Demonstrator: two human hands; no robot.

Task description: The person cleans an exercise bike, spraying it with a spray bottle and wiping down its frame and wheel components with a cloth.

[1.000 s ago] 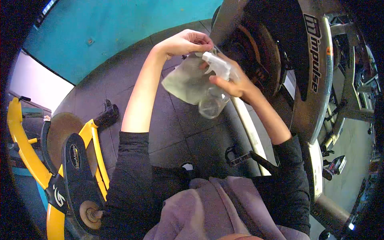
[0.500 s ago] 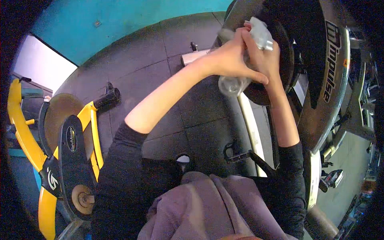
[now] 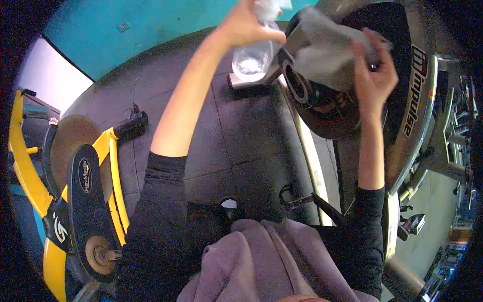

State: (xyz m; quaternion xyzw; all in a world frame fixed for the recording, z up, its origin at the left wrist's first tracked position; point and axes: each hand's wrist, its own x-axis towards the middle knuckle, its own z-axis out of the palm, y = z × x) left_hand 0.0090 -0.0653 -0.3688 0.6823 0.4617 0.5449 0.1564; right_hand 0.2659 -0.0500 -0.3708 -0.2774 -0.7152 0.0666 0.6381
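My left hand is wrapped round a clear spray bottle with a white top, near the upper edge of the view. The bottle's base points down toward the floor. To the right, my right hand grips a thin whitish cloth, which hangs spread out and blurred to the left of the fingers. Behind the cloth is the dark body of an exercise bike marked "impulse". I cannot tell whether the cloth touches the bike.
A yellow and black exercise bike stands at the left. Below the right-hand bike's pale frame tube a pedal sticks out over the dark tiled floor. A teal wall rises at the back.
My hands, close together before, have moved apart. The left carried the bottle up and left; the right moved right with the cloth, which now hangs spread instead of bunched.
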